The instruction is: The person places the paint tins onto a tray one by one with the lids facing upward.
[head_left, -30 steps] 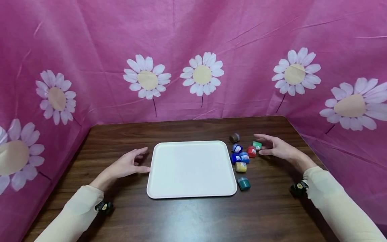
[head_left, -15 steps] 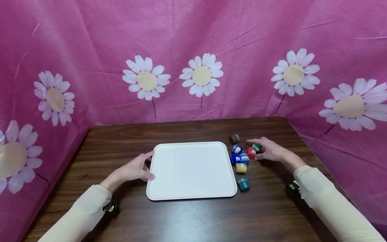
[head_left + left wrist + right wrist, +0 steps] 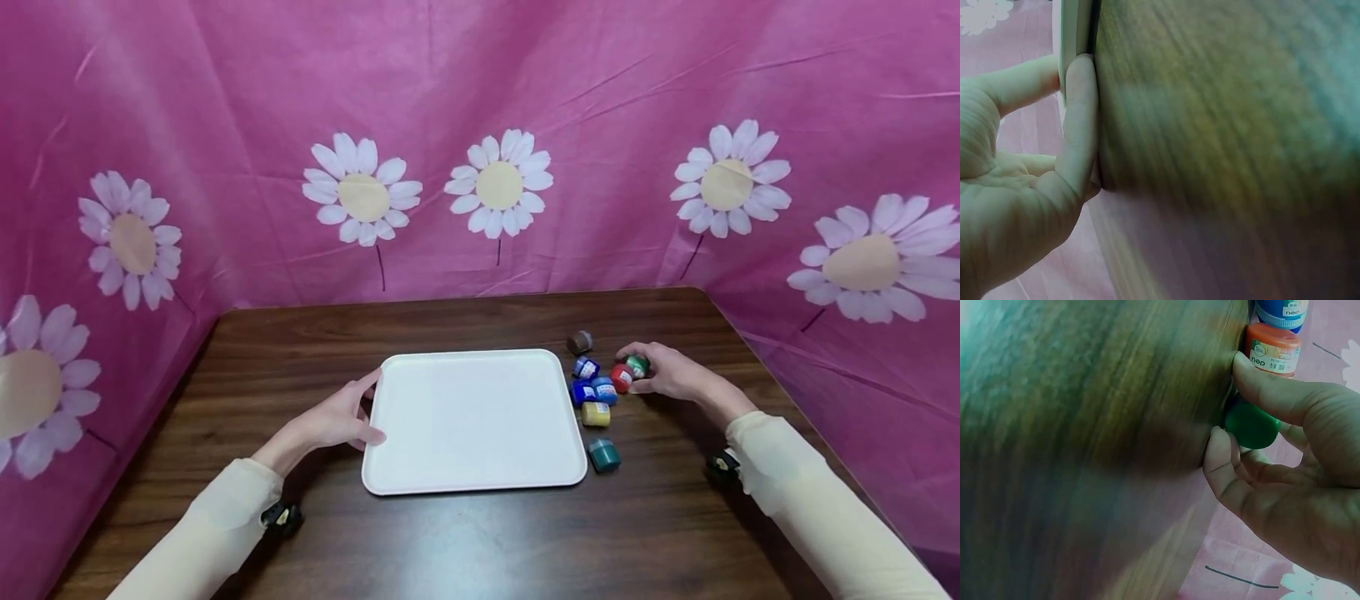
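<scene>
At the left side of a white tray (image 3: 472, 425), my left hand (image 3: 335, 417) grips the edge, thumb over the rim. The left wrist view shows the tray's edge (image 3: 1075, 28) between thumb and fingers. My right hand (image 3: 671, 372) has its thumb and fingers curled around a green paint jar (image 3: 638, 367), which lies on its side. In the right wrist view the green jar's round end (image 3: 1252, 426) shows between thumb and fingers. Touching close beside it is a red paint jar (image 3: 622, 377), its label (image 3: 1272, 361) facing the right wrist camera.
Between the right hand and the tray lie several more paint jars: brown (image 3: 580, 342), three blue, one of them dark blue (image 3: 582, 392), yellow (image 3: 596, 414) and dark green (image 3: 603, 455). All rest on a wooden table (image 3: 480, 542), with a pink flowered cloth (image 3: 600, 83) behind.
My left hand has moved right onto the tray's edge and taken hold of it. The right hand has moved left and closed around the green jar.
</scene>
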The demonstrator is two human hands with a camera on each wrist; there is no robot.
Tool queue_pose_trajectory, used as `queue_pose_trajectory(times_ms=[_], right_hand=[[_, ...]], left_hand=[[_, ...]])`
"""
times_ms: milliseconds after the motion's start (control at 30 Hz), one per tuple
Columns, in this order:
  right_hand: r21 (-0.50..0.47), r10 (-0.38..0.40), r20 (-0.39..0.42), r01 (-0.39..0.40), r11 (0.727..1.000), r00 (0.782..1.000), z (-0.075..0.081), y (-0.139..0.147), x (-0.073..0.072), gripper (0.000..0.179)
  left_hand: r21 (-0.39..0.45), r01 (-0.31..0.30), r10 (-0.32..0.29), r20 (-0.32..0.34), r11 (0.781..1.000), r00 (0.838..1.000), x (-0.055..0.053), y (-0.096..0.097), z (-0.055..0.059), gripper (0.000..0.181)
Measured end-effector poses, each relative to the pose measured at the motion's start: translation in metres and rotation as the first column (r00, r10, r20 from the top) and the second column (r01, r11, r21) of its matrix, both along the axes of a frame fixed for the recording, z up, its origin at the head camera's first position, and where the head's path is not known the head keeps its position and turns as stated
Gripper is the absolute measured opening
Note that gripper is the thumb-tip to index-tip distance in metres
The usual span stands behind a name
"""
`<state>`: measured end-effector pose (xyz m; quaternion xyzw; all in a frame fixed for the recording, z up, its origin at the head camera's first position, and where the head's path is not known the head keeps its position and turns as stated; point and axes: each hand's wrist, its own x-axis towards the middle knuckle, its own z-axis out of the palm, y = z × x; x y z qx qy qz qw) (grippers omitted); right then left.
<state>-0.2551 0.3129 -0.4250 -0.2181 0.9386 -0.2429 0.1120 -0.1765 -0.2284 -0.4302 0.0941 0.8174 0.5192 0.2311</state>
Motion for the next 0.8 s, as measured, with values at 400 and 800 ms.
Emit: queue_pose_trajectory(times_ms=[400, 800], right_hand=[[-0.001, -0.034, 0.0, 0.034, 0.999, 0.999, -0.0015, 0.0019, 0.003, 0.047], [-0.011, -0.031, 0.056, 0.032, 0.999, 0.998, -0.0003, 0.0017, 0.0006, 0.05]], left_hand=[[0.014, 0.001, -0.001, 0.007, 1.0, 1.0, -0.0007, -0.0009, -0.001, 0.11], [0.059, -0.032, 0.029, 0.044, 0.998, 0.999, 0.0037, -0.0023, 0.0043, 0.11]])
